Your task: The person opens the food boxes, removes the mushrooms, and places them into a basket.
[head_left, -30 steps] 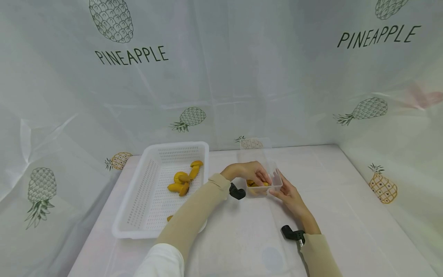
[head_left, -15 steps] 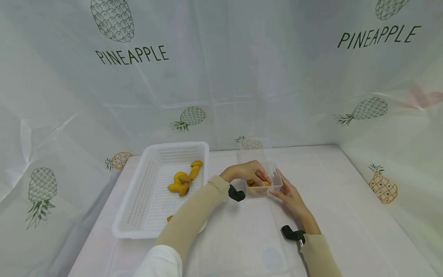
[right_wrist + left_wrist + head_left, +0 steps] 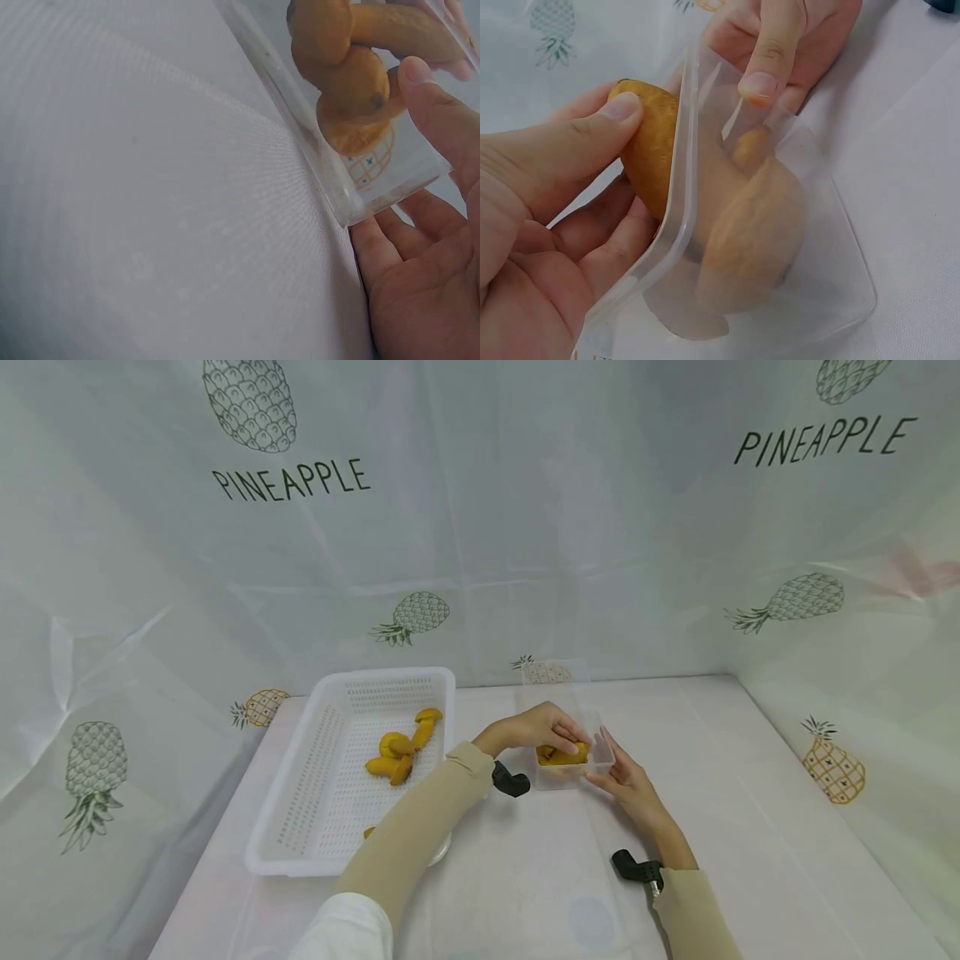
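So, mushroom (image 3: 654, 146) in left hand (image 3: 536, 726), clear box (image 3: 832, 262) in right hand (image 3: 632, 787).

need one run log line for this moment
left hand: pinches yellow mushroom at opening of clear box | right hand: holds clear box | white basket: more mushrooms

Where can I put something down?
Bare table: right of the right hand, and between both sleeves in front of the clear box. The basket's left side is free. Crowded: inside the box, with mushrooms and the left hand.
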Tool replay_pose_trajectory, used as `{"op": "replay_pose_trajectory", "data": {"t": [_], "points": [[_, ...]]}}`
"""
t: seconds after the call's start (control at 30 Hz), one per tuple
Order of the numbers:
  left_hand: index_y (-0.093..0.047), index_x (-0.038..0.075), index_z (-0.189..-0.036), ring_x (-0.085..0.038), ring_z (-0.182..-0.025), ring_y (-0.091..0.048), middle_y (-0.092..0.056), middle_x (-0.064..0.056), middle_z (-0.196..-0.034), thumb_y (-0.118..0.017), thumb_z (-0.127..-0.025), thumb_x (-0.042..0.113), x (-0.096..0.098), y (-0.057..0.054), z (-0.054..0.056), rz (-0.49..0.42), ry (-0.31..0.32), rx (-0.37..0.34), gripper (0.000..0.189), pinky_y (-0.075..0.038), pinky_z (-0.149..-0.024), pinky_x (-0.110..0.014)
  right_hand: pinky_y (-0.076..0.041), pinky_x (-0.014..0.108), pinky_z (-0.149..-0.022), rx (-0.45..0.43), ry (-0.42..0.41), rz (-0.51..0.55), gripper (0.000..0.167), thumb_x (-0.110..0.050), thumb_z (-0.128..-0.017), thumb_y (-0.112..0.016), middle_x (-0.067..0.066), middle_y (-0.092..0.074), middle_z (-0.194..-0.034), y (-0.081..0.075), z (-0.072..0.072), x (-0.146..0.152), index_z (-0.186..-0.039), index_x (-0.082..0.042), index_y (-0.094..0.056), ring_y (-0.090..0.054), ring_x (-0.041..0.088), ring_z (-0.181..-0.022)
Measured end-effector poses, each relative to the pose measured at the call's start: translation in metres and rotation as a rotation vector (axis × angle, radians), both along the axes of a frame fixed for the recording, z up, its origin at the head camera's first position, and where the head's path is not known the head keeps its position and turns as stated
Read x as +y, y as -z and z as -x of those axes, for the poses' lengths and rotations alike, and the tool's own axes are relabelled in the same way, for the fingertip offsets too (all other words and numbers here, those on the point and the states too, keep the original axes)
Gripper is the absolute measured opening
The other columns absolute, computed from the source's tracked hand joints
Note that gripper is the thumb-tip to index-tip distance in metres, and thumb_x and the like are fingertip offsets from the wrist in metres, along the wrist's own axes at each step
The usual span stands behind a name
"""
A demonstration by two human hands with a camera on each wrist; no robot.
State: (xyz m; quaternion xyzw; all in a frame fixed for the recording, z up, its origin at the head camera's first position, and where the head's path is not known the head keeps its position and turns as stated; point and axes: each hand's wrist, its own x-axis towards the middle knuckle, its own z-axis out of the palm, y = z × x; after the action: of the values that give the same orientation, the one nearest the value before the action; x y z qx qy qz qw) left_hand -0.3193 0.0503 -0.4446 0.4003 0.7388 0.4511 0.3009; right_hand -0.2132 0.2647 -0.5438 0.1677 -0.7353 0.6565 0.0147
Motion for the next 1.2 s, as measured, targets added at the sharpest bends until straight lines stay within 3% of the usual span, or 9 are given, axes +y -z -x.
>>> {"op": "replay_pose_trajectory", "data": {"t": [0.27,0.43,0.63,0.7,0.83,1.03,1.2], "points": [[-0.070,0.002,-0.123,-0.009,-0.107,-0.066,-0.071,-0.005,-0.120,-0.068,-0.095,0.008,-0.007,-0.002,0.004,-0.042,-0.088,-0.010,0.029,-0.054,-0.090,-0.022,-0.045,0.014,-0.096,-0.018,0.010,-0.016,0.084,-0.003,-0.096,-0.066,0.024,-0.010,-0.163,-0.002,0.003,-0.002,-0.161,-0.012,-0.013,-0.025,0.049,-0.141],[-0.068,0.003,-0.128,-0.010,-0.109,-0.065,-0.069,-0.004,-0.124,-0.067,-0.097,0.010,-0.013,-0.008,0.005,-0.104,-0.157,-0.095,0.032,-0.055,-0.090,-0.027,-0.048,0.014,-0.093,-0.012,0.015,-0.041,0.083,-0.004,-0.096,-0.066,0.024,-0.010,-0.162,-0.004,0.003,-0.001,-0.161,-0.011,-0.014,-0.025,0.049,-0.141],[-0.065,0.000,-0.130,-0.013,-0.108,-0.066,-0.067,-0.008,-0.126,-0.065,-0.097,0.007,-0.014,-0.010,0.005,-0.144,-0.194,-0.183,0.034,-0.056,-0.090,-0.030,-0.051,0.017,-0.089,0.009,0.013,-0.060,0.083,-0.003,-0.096,-0.065,0.031,-0.016,-0.159,-0.004,0.002,0.002,-0.161,-0.011,-0.014,-0.050,0.029,-0.129],[-0.066,-0.001,-0.128,-0.013,-0.108,-0.066,-0.068,-0.008,-0.124,-0.066,-0.097,0.006,-0.015,-0.009,0.003,-0.149,-0.216,-0.205,0.033,-0.056,-0.089,-0.030,-0.050,0.016,-0.090,0.010,0.013,-0.050,0.083,-0.002,-0.096,-0.065,0.032,-0.016,-0.158,-0.003,0.002,0.002,-0.161,-0.012,-0.014,-0.048,0.032,-0.132],[-0.067,-0.001,-0.127,-0.014,-0.109,-0.066,-0.070,-0.007,-0.121,-0.068,-0.096,0.006,-0.016,-0.009,0.002,-0.171,-0.265,-0.239,0.032,-0.056,-0.089,-0.031,-0.045,0.013,-0.094,0.014,0.022,-0.041,0.082,-0.001,-0.096,-0.066,0.032,-0.017,-0.158,-0.002,0.000,0.000,-0.160,-0.009,-0.015,-0.024,0.051,-0.140],[-0.067,0.000,-0.128,-0.016,-0.110,-0.066,-0.070,-0.008,-0.121,-0.069,-0.095,0.006,-0.023,-0.013,0.001,-0.213,-0.333,-0.263,0.033,-0.057,-0.089,-0.031,-0.044,0.012,-0.095,0.019,0.027,-0.041,0.081,-0.001,-0.096,-0.065,0.032,-0.018,-0.157,-0.002,-0.002,-0.001,-0.159,-0.005,-0.015,-0.030,0.052,-0.137],[-0.065,-0.001,-0.129,-0.020,-0.110,-0.066,-0.069,-0.010,-0.123,-0.067,-0.095,0.004,-0.033,-0.017,0.001,-0.264,-0.368,-0.298,0.034,-0.057,-0.090,-0.034,-0.042,0.012,-0.097,0.032,0.021,-0.041,0.081,-0.001,-0.096,-0.065,0.034,-0.017,-0.156,-0.001,-0.002,0.000,-0.159,-0.004,-0.015,-0.022,0.053,-0.140]]}}
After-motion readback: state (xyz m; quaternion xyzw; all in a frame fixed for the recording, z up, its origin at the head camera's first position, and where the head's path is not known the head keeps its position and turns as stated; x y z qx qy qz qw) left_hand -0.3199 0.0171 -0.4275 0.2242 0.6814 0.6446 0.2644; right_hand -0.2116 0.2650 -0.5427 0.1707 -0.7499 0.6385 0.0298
